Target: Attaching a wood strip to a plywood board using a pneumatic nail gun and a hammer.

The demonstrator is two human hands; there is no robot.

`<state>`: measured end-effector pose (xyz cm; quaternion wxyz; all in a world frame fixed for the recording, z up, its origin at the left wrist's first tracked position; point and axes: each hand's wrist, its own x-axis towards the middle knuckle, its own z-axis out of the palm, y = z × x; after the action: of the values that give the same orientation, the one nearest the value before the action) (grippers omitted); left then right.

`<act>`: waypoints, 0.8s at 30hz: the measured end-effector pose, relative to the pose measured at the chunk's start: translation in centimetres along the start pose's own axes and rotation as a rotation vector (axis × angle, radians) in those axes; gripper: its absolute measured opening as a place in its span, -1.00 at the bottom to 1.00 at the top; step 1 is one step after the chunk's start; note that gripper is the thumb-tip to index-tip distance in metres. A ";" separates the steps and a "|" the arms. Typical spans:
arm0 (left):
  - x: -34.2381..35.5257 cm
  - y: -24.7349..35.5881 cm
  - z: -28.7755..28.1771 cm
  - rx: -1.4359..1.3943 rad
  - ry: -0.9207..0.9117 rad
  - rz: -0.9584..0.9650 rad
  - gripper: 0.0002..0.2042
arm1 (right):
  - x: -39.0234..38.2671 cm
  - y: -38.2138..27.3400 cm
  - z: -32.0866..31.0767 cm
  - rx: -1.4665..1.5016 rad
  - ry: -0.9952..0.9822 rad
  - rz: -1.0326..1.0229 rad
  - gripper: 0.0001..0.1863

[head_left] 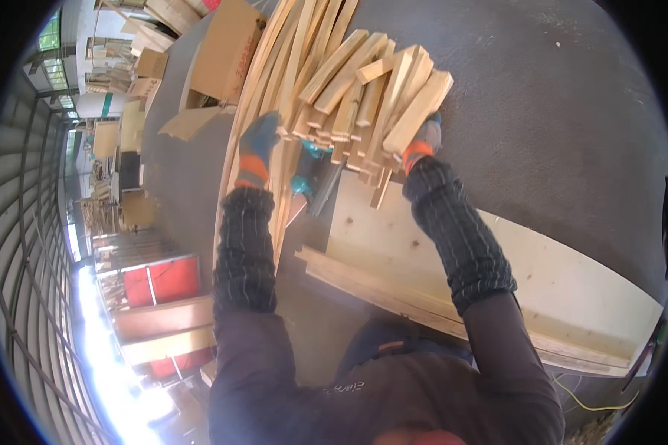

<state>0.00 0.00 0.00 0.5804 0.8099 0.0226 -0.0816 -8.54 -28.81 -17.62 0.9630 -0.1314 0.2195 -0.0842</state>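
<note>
A loose bundle of short wooden strips [356,96] lies between my two gloved hands, some pieces crossing on top at odd angles. My left hand [260,139], in a blue-grey glove with an orange cuff, presses on the bundle's left side, beside the long wooden strips [288,55]. At the right side my right hand [429,137], gloved alike, grips the outermost thick strip, which partly hides its fingers. Teal pieces [300,185] show just below the bundle.
Closer to my body stands a pale wooden panel [453,230] with long boards along its near side. An open cardboard box [226,52] is at the far left. Red panels [159,285] stand to the left. A yellow cord [594,406] lies at lower right.
</note>
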 end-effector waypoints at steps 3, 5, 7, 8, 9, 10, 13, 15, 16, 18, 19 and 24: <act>-5.0 -6.4 -2.3 -0.081 0.099 -0.075 -0.64 | 2.2 -1.2 -0.5 -0.047 -0.017 -0.016 -0.54; -8.4 -11.9 -2.0 -0.077 0.081 -0.116 -0.72 | 2.5 -3.0 -1.5 -0.179 0.010 -0.038 -0.56; -9.9 -16.3 -1.6 0.072 -0.050 -0.196 -0.69 | 1.5 -5.1 -3.0 -0.394 0.040 -0.047 -0.55; -10.1 -17.9 -1.1 0.086 -0.045 -0.081 -0.66 | 1.0 -6.4 -3.5 -0.535 0.059 -0.085 -0.55; -11.3 -19.6 0.8 0.199 -0.022 0.044 -0.63 | 0.6 -7.7 -4.1 -0.676 0.082 -0.121 -0.56; -12.4 -20.5 1.9 0.309 0.006 0.082 -0.61 | -0.2 -8.8 -4.9 -0.852 0.112 -0.184 -0.57; -10.9 -19.9 3.0 0.930 -0.069 0.133 -0.45 | -4.7 -11.3 -7.0 -1.063 0.197 -0.250 -0.60; -9.7 -19.5 4.1 1.225 -0.116 0.147 -0.40 | -10.4 -12.2 -9.2 -0.852 0.211 -0.228 -0.63; -9.0 -19.5 4.9 1.362 -0.080 0.107 -0.38 | -13.3 -12.3 -10.2 -0.627 0.187 -0.225 -0.65; -7.4 -19.5 4.9 1.267 -0.090 -0.007 -0.35 | -19.4 -12.1 -12.2 -0.652 0.173 -0.228 -0.61; -6.6 -19.4 5.1 1.212 -0.103 0.084 -0.34 | -22.3 -12.0 -13.1 -0.732 0.191 -0.200 -0.61; -4.6 -13.4 3.9 1.423 -0.468 0.465 -0.20 | -36.4 -12.2 -17.0 -0.904 0.365 -0.123 -0.65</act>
<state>-6.68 0.98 -13.00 -0.0862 0.9329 -0.3280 -0.1213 -49.71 -36.07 -14.25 0.7484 -0.5322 0.3913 -0.0586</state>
